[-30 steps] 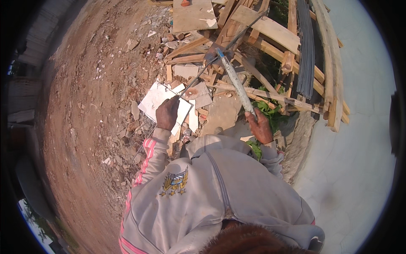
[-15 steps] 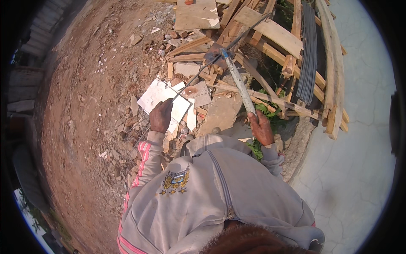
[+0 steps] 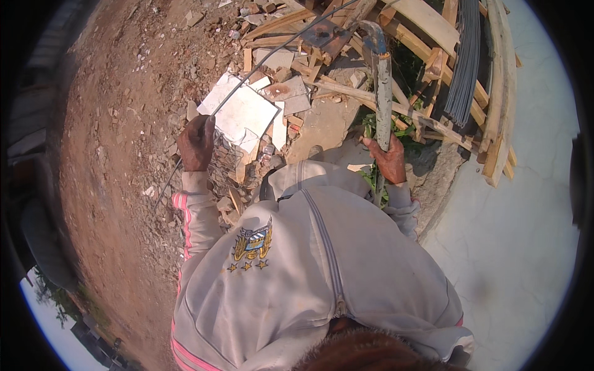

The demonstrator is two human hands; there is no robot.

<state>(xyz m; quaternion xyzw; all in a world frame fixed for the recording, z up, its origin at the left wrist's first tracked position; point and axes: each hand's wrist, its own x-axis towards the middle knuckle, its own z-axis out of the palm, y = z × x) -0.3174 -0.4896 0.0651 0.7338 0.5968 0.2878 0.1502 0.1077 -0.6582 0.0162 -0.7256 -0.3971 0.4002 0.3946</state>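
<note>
My left hand (image 3: pixel 197 145) is closed around a thin dark steel rod (image 3: pixel 272 54). The rod slants from beside my left sleeve up to the far right, over the rubble and wood. In my right hand (image 3: pixel 388 162) is a pale, paint-worn bending bar (image 3: pixel 383 99) with a blue hooked head at its far end. That bar stands nearly straight away from me, its head apart from the rod. A rusty metal plate (image 3: pixel 328 38) lies on the timber below the rod's far part.
White tile pieces (image 3: pixel 241 111) and broken slabs lie between my hands. Scrap planks (image 3: pixel 427 25) and a bundle of grey rods (image 3: pixel 465 74) are piled at the far right. Stony dirt (image 3: pixel 111 154) spreads to the left; a cracked pale concrete surface (image 3: pixel 513 235) lies to the right.
My left hand has moved left with the rod. The bending bar's head has come away from the rod and swung right, and the bar now points more straight ahead.
</note>
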